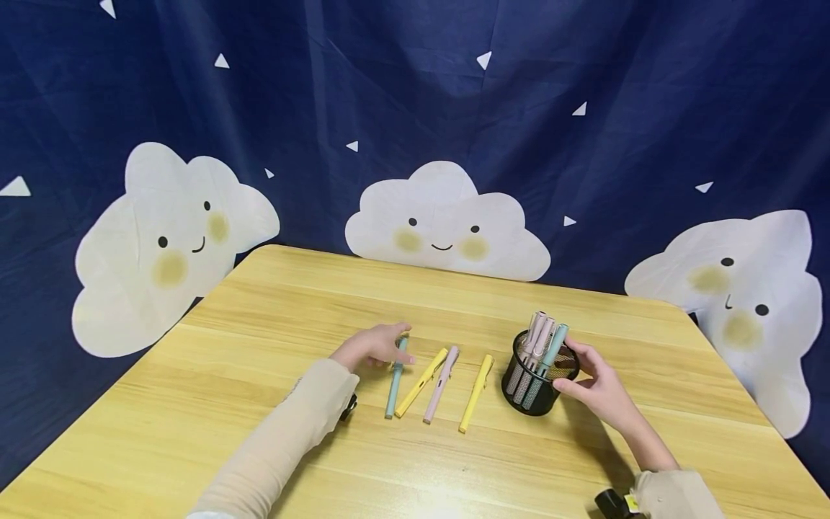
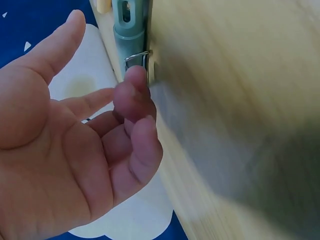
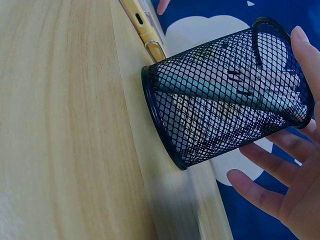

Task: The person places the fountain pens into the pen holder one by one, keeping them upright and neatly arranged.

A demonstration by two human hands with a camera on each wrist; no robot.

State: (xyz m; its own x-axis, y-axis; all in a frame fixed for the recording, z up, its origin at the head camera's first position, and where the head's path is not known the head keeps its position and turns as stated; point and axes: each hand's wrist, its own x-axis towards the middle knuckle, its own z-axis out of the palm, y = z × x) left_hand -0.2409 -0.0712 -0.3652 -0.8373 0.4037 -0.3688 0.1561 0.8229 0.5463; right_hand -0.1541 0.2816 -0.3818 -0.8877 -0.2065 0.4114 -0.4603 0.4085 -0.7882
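My left hand [image 1: 382, 344] is over the upper end of a teal pen [image 1: 393, 393], with thumb and fingers spread apart. In the left wrist view, the fingertips are right at the metal clip of that teal pen [image 2: 131, 30]. My right hand [image 1: 599, 386] holds a black mesh pen holder [image 1: 540, 404] from its right side, thumb at the front and fingers near the rim. Inside stand a teal pen [image 1: 556, 344] and several pale lilac pens [image 1: 543, 339]. The right wrist view shows the mesh pen holder [image 3: 215, 95] beside the partly curved right hand [image 3: 295, 170].
Between the hands lie a yellow pen [image 1: 421, 382], a lilac pen [image 1: 442, 386] and another yellow pen [image 1: 476, 393]. They rest on a wooden table [image 1: 292, 310]. Behind it hangs a dark blue curtain [image 1: 415, 94] with white clouds.
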